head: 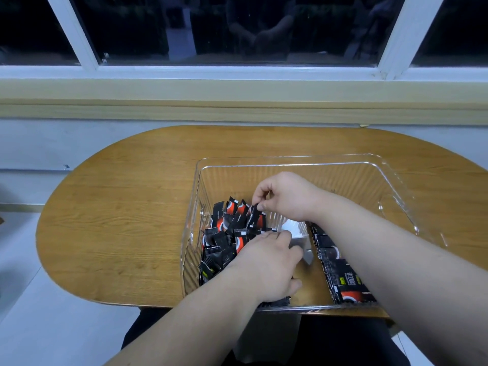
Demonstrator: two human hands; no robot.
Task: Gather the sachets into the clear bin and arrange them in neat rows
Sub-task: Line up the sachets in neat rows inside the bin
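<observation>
Arranging is in hand. In the one clear bin [290, 157], one loose heap [224, 233] fills its left side and one neat row [340, 270] runs right of its middle. The right hand [285, 196] pinches a sachet [254, 212] atop the heap. The left hand [266, 268] digs in nearer the front wall; its grip cannot be told. Next, probably, that sachet joins the row, edges squared. The sachets overlap too much to count.

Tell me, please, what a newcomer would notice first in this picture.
A clear bin stands on the right part of an oval wooden table. Inside, the right hand pinches one sachet atop a loose black-and-red pile at the bin's left, and the left hand rests lower on that pile. A neat row of sachets lies at the near right.
</observation>
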